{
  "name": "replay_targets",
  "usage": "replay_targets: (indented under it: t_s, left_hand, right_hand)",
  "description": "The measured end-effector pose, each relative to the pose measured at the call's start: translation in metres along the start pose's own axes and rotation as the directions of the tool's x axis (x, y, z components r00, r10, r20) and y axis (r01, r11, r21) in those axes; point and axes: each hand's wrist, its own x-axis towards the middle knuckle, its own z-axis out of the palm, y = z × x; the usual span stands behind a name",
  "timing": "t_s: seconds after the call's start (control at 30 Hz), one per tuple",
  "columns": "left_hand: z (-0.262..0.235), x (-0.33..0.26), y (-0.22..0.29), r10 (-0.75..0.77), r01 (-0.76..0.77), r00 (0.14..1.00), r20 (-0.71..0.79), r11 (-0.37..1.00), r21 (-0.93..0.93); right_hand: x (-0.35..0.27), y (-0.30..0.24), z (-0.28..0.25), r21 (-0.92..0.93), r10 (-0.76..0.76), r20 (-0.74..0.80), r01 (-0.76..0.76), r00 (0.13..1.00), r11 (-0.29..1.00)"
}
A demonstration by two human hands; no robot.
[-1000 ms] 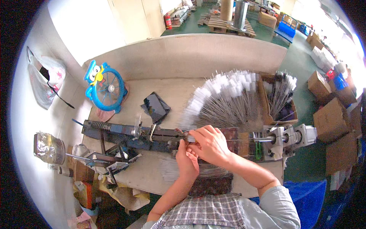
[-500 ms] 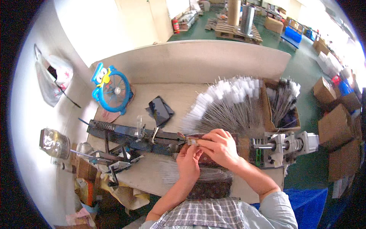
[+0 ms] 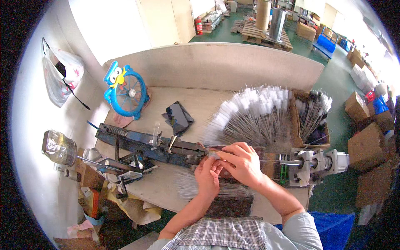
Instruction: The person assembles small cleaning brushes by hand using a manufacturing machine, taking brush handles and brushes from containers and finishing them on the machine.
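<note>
A small whitish piece [image 3: 213, 154], its full shape hidden by fingers, was pinched between the left hand [image 3: 207, 177] and right hand [image 3: 243, 164], above the tabletop [image 3: 200, 100], nearer its front edge than its back. A thin straight silvery metal wire [image 3: 269, 160] emerged beyond the right hand, stretched taut-looking toward the right edge.

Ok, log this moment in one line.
left hand: at small whitish piece | right hand: at same piece | grip: partly hidden | beyond: fanned white-tipped thin metal wires
</note>
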Motion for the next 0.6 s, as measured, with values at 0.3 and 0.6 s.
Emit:
replay_targets:
  t_s: [0.3, 0.6]
  left_hand:
    - [0.001, 0.0, -0.001, 0.05, -0.053, 0.998, 0.033, 0.994, 0.093]
    - [-0.008, 0.003, -0.001, 0.009, -0.007, 0.998, 0.068, 1.0, -0.027]
  right_hand:
    - [-0.004, 0.002, 0.001, -0.028, 0.014, 0.007, -0.013, 1.0, 1.0]
    - [-0.001, -0.006, 0.016, -0.04, 0.038, -0.082, -0.042, 0.996, 0.998]
